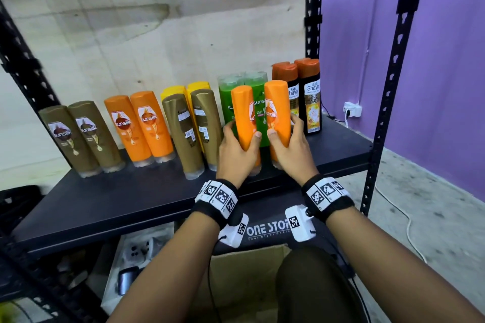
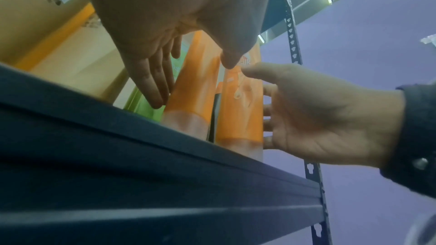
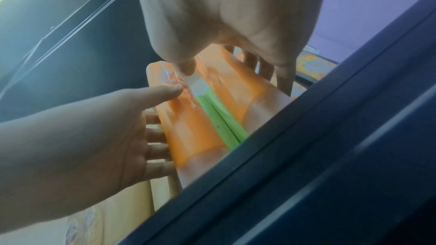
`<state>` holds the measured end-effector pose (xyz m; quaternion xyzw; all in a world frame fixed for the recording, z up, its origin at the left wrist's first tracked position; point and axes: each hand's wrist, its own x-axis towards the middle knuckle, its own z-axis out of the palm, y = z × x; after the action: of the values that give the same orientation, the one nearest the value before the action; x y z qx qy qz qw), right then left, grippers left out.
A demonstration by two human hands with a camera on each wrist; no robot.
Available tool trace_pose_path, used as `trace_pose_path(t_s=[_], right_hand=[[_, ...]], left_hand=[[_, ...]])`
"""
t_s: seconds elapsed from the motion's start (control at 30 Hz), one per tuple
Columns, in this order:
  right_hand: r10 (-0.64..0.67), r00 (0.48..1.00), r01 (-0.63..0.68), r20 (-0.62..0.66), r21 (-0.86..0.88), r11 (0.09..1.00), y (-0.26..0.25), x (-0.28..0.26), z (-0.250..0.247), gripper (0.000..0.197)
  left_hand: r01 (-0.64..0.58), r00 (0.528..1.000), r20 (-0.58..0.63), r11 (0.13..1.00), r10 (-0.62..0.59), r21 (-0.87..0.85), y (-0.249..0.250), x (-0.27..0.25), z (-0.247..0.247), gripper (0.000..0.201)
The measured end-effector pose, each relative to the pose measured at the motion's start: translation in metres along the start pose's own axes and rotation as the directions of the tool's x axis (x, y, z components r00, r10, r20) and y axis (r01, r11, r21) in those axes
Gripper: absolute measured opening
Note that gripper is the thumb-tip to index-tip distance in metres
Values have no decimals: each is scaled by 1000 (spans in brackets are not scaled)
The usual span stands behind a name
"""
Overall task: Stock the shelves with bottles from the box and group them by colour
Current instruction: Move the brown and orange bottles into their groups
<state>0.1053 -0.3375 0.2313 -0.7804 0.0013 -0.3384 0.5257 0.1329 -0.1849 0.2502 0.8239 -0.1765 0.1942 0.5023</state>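
Two orange Sunsilk bottles stand upright near the front of the dark shelf point(image 1: 131, 196), right in front of the green bottles point(image 1: 258, 86). My left hand point(image 1: 242, 134) grips the left orange bottle point(image 1: 242, 105), thumb on its front and fingers round its left side. My right hand point(image 1: 284, 128) grips the right orange bottle point(image 1: 277, 97) in the same mirrored way. In the left wrist view the two bottles point(image 2: 195, 85) point(image 2: 240, 111) stand side by side on the shelf edge. The right wrist view shows green between the orange bottles point(image 3: 188, 128) point(image 3: 235, 85).
Along the shelf from the left stand two brown bottles point(image 1: 78, 136), two orange bottles point(image 1: 141, 126), two gold bottles point(image 1: 191, 128) with yellow ones point(image 1: 183, 88) behind, then two dark Safi Shayla bottles point(image 1: 307, 94) at the right end. A cardboard box point(image 1: 249, 270) sits below. Black rack uprights point(image 1: 391, 86) frame the shelf.
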Motion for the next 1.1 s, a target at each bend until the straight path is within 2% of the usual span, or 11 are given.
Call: trace_pose_path(t_s=[0.17,0.4,0.67,0.83,1.0,1.1], right_hand=[[16,999,-14,-49,55,998,1,9,15,60],[19,993,-10,-115,78,997,7,12,22,59],[-42,973,56,-227,58,997,1,4,23,54],[-66,964,96,-259,104,990,-24,0,33,53],[-78,972,110,-223,134,985,-47,-10,59,63],[-85,980,112,-179,146,983,-58,-19,80,51]], left_hand=[[-20,999,-42,997,17,-71,3,12,4,80],[-61,998,-13,990,60,-126,1,14,12,60],[-73,997,-7,961,74,-268,-5,11,5,63],[-115,991,-96,938,88,-326,-7,4,-14,59],[-127,979,-188,957,79,-259,-11,-1,-51,62],[-148,967,-239,961,91,-233,-17,-4,-79,68]])
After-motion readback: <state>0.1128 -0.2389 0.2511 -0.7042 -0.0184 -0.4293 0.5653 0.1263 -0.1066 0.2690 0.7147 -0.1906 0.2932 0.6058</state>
